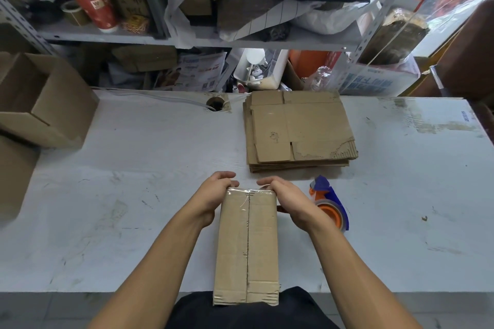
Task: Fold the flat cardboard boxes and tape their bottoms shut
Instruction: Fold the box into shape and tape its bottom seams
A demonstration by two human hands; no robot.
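Observation:
A folded cardboard box [247,246] stands bottom-up at the table's near edge, its two flaps meeting along a centre seam with clear tape running over the far end. My left hand [213,195] holds the box's far left corner, fingers curled over the far edge. My right hand [286,200] grips the far right corner the same way. A stack of flat cardboard boxes [299,131] lies beyond, toward the right. A blue and orange tape dispenser [330,203] rests on the table just right of my right hand.
The white table [133,195] has an open folded box [42,104] at its left edge and a cable hole [215,103] at the back. Cluttered metal shelves [187,40] rise behind the table. A brown chair back [470,56] is at the far right.

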